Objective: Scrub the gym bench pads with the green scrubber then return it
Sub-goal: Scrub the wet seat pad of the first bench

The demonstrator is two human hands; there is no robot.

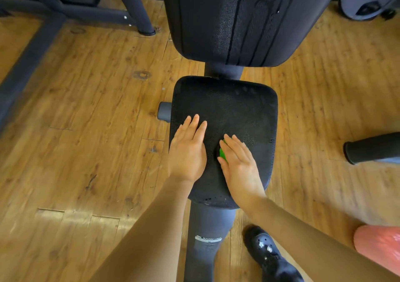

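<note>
Head view: my left hand [187,152] flat on seat pad [238,113], fingers straight, grasping nothing; likely bracing pad against scrubbing. My right hand [238,165] just beside it, fingers extended, pressing green scrubber [223,154] down onto pad; flat palm probably spreads pressure. Scrubber sits at pad's near-middle, mostly hidden under hand, only bright green edge showing. Pad black, pebbled. Back pad [238,22] beyond seat pad shows streaks, maybe wet.
</note>
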